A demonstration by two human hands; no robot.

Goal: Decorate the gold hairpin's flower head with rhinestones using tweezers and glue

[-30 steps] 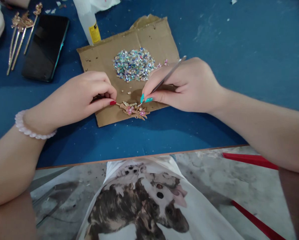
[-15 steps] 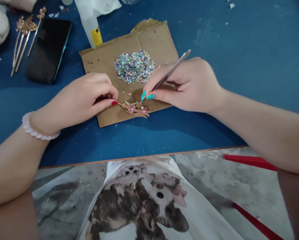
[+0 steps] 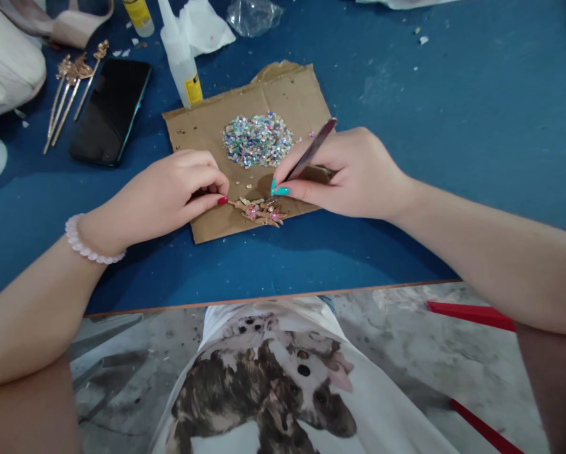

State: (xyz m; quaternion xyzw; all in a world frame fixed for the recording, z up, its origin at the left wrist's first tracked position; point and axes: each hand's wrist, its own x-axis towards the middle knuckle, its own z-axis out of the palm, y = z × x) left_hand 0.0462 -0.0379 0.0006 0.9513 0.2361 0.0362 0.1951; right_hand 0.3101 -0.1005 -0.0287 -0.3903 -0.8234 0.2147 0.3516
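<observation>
Shift since earlier: whole view is sliding down the table (image 3: 453, 126), so more clutter beyond the cardboard sheet (image 3: 287, 88) is showing; the tweezers (image 3: 314, 148) are standing steeper, and both hands are keeping their places
Left hand (image 3: 169, 192): curling tight, thumb and forefinger pinching the stem of the hairpin ornament (image 3: 261, 211) and pressing it flat at the near edge of the cardboard sheet; a bead bracelet (image 3: 91, 249) is sitting on the wrist
Right hand (image 3: 349, 173): closing around the tweezers like a pen, fingertips resting just beyond the hairpin ornament; the tip is hiding behind them, so I cannot tell whether it is gripping a stone
Progress: two pink flowers and some pale stones are already sitting on the hairpin ornament; the rhinestone heap (image 3: 258, 139) is lying mid-sheet, seemingly barely used, with a few strays between it and the hairpin ornament
Counts: one hairpin ornament, one pair of tweezers, one rhinestone heap; one glue bottle (image 3: 183, 63) just beyond the sheet's far left corner, a second bottle (image 3: 138, 16) further off; one phone (image 3: 110, 110) left of the sheet; gold hairpins (image 3: 70, 88) lying further left, three or four, overlapping
</observation>
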